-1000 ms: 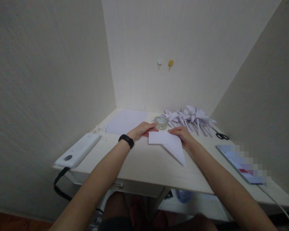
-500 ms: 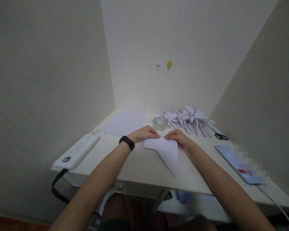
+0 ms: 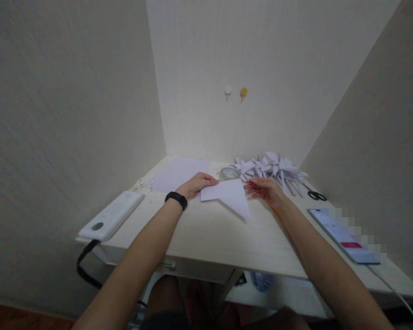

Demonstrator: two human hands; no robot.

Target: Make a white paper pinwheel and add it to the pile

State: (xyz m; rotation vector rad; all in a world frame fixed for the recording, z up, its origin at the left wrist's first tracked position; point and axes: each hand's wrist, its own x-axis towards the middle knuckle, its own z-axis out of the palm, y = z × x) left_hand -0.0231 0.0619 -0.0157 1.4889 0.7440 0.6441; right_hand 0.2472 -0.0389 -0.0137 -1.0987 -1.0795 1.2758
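Observation:
A folded white paper point(image 3: 231, 197) with a long point toward me lies on the pale desk point(image 3: 206, 238). My left hand point(image 3: 196, 184), with a black band on its wrist, pinches the paper's left edge. My right hand point(image 3: 265, 189) hovers just right of the paper with its fingers stretched out, empty. A roll of clear tape point(image 3: 229, 173) stands right behind the paper.
A pile of folded white paper shapes point(image 3: 271, 168) lies at the back right, black scissors point(image 3: 315, 195) beside it. A flat white sheet point(image 3: 181, 173) lies at the back left. A white power bank point(image 3: 110, 215) sits left, a phone point(image 3: 342, 235) right. Walls close in on three sides.
The folded paper has turned and slid a little away from me. My right hand has let go of it and opened; my left hand still holds its left edge.

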